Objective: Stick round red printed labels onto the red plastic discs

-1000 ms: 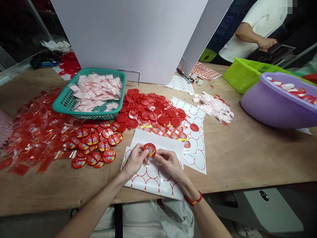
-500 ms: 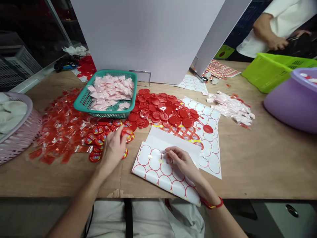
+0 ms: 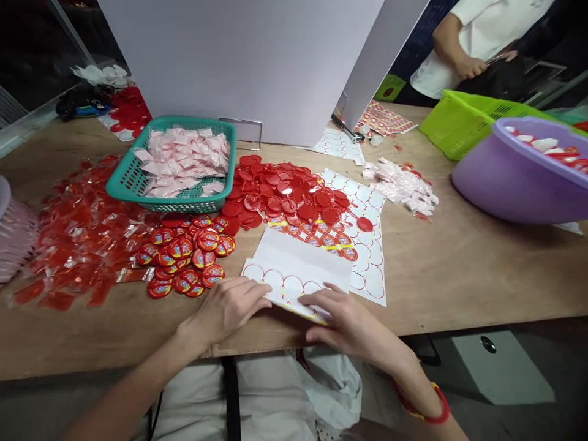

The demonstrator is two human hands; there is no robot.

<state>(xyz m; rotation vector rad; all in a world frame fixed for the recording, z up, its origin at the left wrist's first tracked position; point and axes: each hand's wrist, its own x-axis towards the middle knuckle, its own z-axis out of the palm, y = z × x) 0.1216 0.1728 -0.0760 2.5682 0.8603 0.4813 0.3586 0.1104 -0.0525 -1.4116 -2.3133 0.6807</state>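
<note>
The left hand (image 3: pixel 225 309) and right hand (image 3: pixel 344 321) rest on a folded white sheet with printed red circles (image 3: pixel 294 275); a teal plastic basket (image 3: pixel 169 207) of pink sachets (image 3: pixel 184 160) sits at eleven o'clock.

I record a teal plastic basket (image 3: pixel 169 207) packed with pink sachets (image 3: pixel 184 159) on the wooden bench (image 3: pixel 459 282), backed by a grey partition (image 3: pixel 239 61). Loose red sachets (image 3: pixel 78 245) lie left of the basket; a heap of pink sachets (image 3: pixel 402 187) lies further right. At far right, a tilted lilac tub (image 3: pixel 496 184) sits before a lime-green crate (image 3: pixel 459 125). Beyond stands a co-worker in a white shirt (image 3: pixel 478 37).
</note>
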